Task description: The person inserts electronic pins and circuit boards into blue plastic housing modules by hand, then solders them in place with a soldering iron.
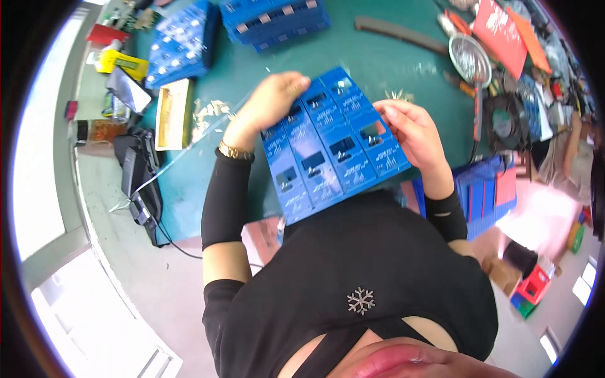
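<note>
Both my hands hold a flat sheet of joined blue cartons [331, 145] with small clear windows, tilted up in front of my chest. My left hand [270, 99] grips its upper left edge, fingers curled over the top. My right hand [413, 132] grips the right edge, thumb on the front face. A gold bracelet [234, 152] sits on my left wrist, above a black arm sleeve. The sheet hangs above the green tabletop [391, 69].
Stacks of the same blue cartons [183, 44] lie at the far left and top [277, 19]. A small open tan box [173, 113], a wire strainer [469, 60], red sheets [501, 34] and a black fan [504, 123] surround them. Blue packs [485, 192] sit at right.
</note>
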Motion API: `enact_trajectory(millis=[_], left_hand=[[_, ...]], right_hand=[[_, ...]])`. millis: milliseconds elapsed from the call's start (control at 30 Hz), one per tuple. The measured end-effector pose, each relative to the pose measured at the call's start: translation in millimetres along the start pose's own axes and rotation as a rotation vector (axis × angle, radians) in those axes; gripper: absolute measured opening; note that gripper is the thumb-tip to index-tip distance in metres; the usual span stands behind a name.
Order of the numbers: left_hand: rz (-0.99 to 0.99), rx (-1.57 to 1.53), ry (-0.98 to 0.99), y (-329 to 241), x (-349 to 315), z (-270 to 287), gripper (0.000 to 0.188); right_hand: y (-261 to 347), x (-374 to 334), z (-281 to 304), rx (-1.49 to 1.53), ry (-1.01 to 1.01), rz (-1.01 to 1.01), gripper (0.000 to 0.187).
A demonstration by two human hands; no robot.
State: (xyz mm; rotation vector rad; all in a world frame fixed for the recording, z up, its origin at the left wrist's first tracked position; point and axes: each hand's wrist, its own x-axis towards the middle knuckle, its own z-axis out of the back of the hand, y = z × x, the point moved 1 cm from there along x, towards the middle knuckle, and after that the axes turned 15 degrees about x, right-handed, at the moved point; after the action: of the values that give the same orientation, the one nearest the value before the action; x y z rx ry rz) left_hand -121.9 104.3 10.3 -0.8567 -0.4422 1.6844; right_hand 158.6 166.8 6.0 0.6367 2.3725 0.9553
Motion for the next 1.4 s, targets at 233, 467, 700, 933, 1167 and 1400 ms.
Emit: enact_trajectory(millis=[233,467,700,933,1167,1400], left_hand=[[-0.177,-0.19,0.322,-22,-33,2,0.034],[-0.047,-0.775,0.575,-5,-59,-11,0.028],[-0.133,-0.581,-0.233,-8,-58,80,0.023],[-0.163,-0.195,-0.623,8,-44,109,0.026],[-0.199,0.142,-0.808,-4,-49,98,0.024],[-0.259,0.203,-0.881,6,-58,101,0.024]], right_hand=[[38,26,-49,-0.846,0.327,0.659,0.031],[50,31,-66,-0.979,0.664,0.66,0.025],[36,27,-74,-0.28,0.394,0.033,0.051],[23,3,-112,-0.038,0.457,0.223,0.05],[33,19,-94,-0.225,0.199,0.095,0.027],[37,37,-86,-0.366,0.188,-0.105,0.02]])
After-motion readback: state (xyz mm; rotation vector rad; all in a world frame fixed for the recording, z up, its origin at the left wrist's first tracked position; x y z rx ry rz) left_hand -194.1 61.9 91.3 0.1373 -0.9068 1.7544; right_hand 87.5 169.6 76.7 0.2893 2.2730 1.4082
